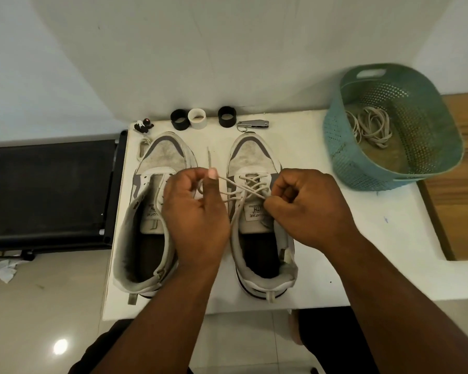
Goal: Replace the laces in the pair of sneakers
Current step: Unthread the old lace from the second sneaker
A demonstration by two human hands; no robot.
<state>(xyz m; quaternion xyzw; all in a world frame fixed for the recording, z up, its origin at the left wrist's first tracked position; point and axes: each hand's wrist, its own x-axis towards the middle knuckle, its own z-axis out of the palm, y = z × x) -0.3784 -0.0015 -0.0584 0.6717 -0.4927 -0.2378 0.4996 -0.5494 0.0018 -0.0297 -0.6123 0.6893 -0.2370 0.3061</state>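
Two white and grey sneakers stand side by side on the white table (362, 260), toes pointing away. The left sneaker (146, 211) has bare eyelets and an open tongue. A cream lace (250, 188) crosses the eyelets of the right sneaker (257, 157). My left hand (197, 217) sits between the shoes, pinching one end of that lace, whose tip sticks up past my thumb. My right hand (305, 209) is closed over the right shoe's right side and grips the lace's other end.
A teal perforated basket (427, 147) with several loose laces (370, 128) inside stands at the back right. Along the table's far edge lie two black rings (179, 120), a white ring (197, 118), a metal nail clipper (253, 124) and a small black item (143, 126). A black frame (46, 193) adjoins the table's left.
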